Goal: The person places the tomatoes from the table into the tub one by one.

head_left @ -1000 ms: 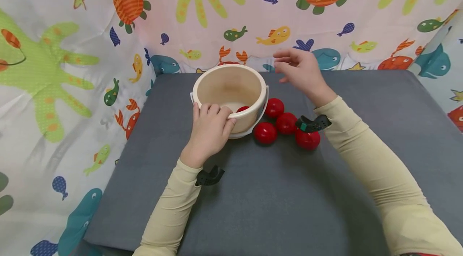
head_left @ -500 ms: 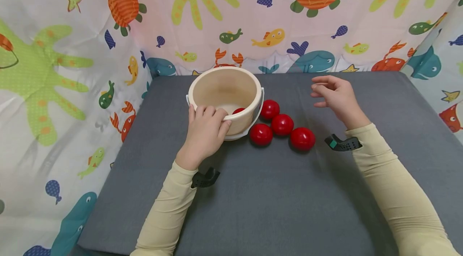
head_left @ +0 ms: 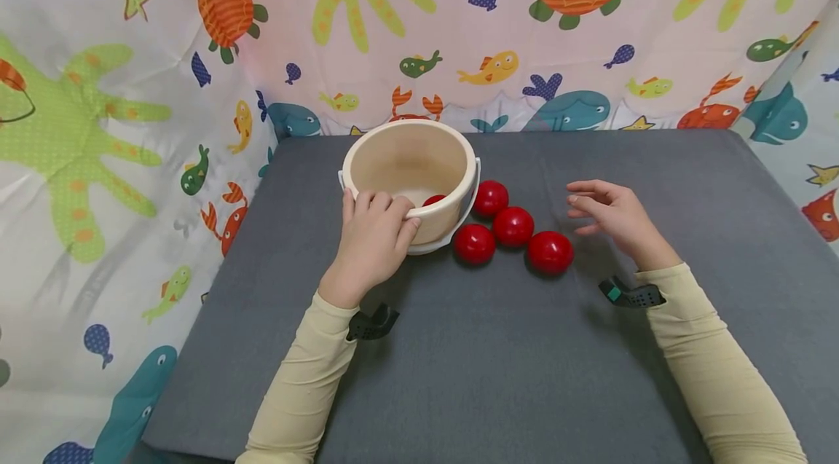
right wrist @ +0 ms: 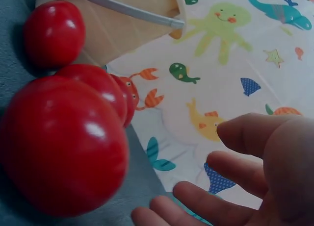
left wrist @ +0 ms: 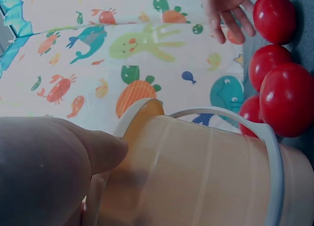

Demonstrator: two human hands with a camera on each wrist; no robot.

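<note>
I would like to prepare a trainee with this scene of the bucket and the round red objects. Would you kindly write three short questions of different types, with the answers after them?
1. Count: how many round red objects lie on the grey table outside the bucket?
2. True or false: the left hand grips the bucket, while the right hand holds nothing.
3. Fill in: inside the bucket, part of one ____ shows.

Key:
1. Four.
2. True.
3. Red object.
</note>
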